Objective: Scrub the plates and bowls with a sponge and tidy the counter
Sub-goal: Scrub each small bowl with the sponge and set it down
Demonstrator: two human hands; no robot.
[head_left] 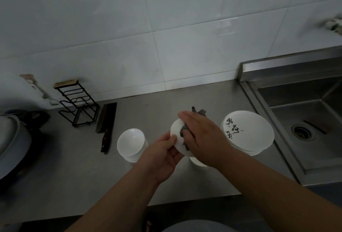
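The left hand [164, 150] pinches the bowl [176, 130] by its rim, over the counter [166, 100]. The right hand [201, 135], grip flat and apart, presses the sponge [185, 132] on it. It is best to hold tight and rub in circles.

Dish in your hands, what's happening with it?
A person is cleaning dishes at a steel counter. The left hand pinches a small white dish by its rim, and the right hand presses a grey cloth flat against its face. A stack of plates with black writing sits beside the sink, and a stack of bowls stands on the other side, near a cleaver.
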